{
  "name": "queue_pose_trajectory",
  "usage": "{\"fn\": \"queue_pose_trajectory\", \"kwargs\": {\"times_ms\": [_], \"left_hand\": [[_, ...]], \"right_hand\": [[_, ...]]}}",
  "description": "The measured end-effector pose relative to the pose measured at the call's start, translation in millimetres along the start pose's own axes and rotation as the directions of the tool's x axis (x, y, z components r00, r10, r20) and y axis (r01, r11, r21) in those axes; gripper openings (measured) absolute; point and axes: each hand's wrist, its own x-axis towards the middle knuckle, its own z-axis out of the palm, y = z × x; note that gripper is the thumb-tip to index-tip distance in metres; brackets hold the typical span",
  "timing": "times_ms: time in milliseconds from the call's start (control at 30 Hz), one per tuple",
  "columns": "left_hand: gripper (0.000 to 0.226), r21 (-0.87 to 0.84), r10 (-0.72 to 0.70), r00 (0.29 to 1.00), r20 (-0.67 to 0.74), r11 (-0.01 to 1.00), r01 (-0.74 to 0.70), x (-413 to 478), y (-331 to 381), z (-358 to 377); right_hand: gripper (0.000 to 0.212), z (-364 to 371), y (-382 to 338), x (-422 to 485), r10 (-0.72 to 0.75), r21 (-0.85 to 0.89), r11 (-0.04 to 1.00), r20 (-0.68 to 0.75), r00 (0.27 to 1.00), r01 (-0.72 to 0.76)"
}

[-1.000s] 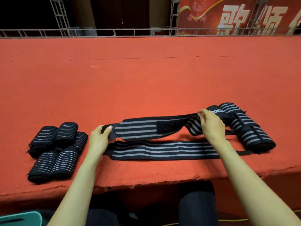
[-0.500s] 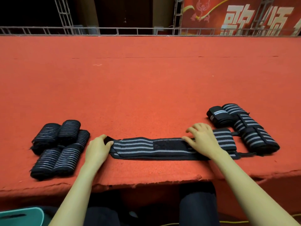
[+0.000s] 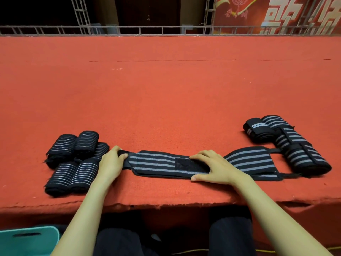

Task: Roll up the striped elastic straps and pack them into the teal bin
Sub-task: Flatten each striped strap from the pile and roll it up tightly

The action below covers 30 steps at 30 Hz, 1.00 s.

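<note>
Red felt [image 3: 166,100] is carrying everything in the head view. At 6 o'clock the strap [image 3: 156,163] is now lying flat just behind the near edge, no longer hanging stretched between raised hands as it was a second ago. The left hand [image 3: 110,163] is gripping its 9 o'clock end, fingers curled round the tab and thumb on top. The right hand [image 3: 215,168] is lying open, fingers straight, pressing on the dark patch [image 3: 186,163] at mid-strap. It is sitting further toward 9 o'clock than half a second ago. Toward 3 o'clock the strap's other end is bulging up beside the loose pile [image 3: 295,145]. Five rolls [image 3: 73,159] are waiting at 9 o'clock. The bin [image 3: 27,241] is peeking in at 7 o'clock, its inside hidden. I am judging the strap laid and smoothed, with rolling from the left end coming next and the rolls on the felt not yet packed.
</note>
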Motion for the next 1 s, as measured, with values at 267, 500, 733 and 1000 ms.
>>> {"fn": "queue_pose_trajectory", "kwargs": {"times_ms": [267, 500, 733, 1000], "left_hand": [[0.014, 0.056, -0.036, 0.999, -0.006, 0.998, 0.036, 1.3, 2.4, 4.0], [0.018, 0.108, -0.038, 0.999, -0.034, 0.993, 0.042, 2.0, 3.1, 6.4], [0.045, 0.166, -0.064, 0.997, -0.035, 0.984, 0.069, -2.9, -1.8, 9.5], [0.041, -0.127, -0.143, 0.987, -0.076, 0.983, 0.132, -13.4, 1.0, 3.4]], "right_hand": [[0.081, 6.9, 2.8, -4.9, -0.022, 0.025, 0.999, -0.033, 0.999, 0.022], [0.081, 12.7, 0.3, -5.7, -0.004, 0.017, 1.000, -0.055, 0.998, 0.005], [0.073, 2.6, -33.2, 15.2, -0.018, 0.099, 0.995, -0.032, 0.999, 0.021], [0.060, 26.5, -96.2, 67.1, -0.197, 0.122, 0.975, 0.077, 0.977, 0.187]]}}
